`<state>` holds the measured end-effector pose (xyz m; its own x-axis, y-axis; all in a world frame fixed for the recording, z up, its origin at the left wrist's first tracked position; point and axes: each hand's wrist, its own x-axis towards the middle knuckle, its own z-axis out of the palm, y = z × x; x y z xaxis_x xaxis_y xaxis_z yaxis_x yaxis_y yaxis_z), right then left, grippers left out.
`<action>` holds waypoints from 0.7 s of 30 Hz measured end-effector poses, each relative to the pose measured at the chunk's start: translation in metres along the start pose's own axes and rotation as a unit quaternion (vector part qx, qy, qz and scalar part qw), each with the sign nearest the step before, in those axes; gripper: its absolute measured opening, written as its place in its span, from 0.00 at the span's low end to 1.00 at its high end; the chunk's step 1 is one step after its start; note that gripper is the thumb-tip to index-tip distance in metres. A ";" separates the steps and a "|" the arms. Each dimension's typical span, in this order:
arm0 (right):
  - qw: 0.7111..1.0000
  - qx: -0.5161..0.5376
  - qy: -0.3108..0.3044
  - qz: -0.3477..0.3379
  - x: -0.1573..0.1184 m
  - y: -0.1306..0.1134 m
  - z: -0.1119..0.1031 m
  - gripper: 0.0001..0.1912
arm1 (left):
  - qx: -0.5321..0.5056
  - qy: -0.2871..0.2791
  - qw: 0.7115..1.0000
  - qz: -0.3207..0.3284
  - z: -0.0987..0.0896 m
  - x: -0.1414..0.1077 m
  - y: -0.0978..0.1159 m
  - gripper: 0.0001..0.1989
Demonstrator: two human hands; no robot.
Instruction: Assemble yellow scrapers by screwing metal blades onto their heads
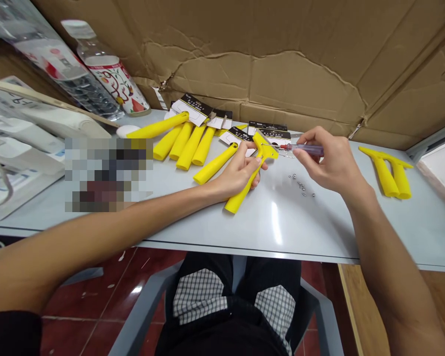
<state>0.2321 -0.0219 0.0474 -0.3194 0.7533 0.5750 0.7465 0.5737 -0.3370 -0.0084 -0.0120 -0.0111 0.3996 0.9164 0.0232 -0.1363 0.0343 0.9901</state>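
Note:
My left hand (235,174) is wrapped around a yellow T-shaped scraper (239,198), holding it tilted above the table with its head up and away from me. In my right hand (332,160) is a screwdriver (307,149) with a clear reddish-purple handle. Its thin shaft points left, and the tip meets the scraper's head near a small hole. Small screws and nuts (301,186) lie loose on the table below my right hand. Beside my left hand rests another yellow handle (215,164), its end by a black-and-white card (237,134).
Several yellow handles (187,143) lie with printed cards (193,106) at the back. Two yellow T-shaped scrapers (387,170) sit at the right. Plastic bottles (113,74) and white packages (29,133) crowd the left. A cardboard wall (282,44) closes off the back. One patch at left is pixelated.

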 end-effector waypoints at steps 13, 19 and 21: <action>1.000 -0.005 0.002 0.000 0.000 -0.004 0.001 0.08 | 0.005 0.000 1.000 -0.002 -0.001 0.000 0.001 0.08; 1.000 0.004 -0.009 0.010 0.000 -0.006 -0.001 0.10 | 0.008 0.003 1.000 -0.004 0.000 -0.001 0.001 0.08; 0.999 0.022 -0.024 0.009 -0.001 -0.008 -0.001 0.10 | 0.002 0.010 1.000 -0.006 0.001 -0.001 0.001 0.08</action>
<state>0.2268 -0.0278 0.0503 -0.3339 0.7781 0.5320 0.7269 0.5719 -0.3802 -0.0079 -0.0128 -0.0098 0.3826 0.9239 0.0082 -0.1269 0.0437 0.9909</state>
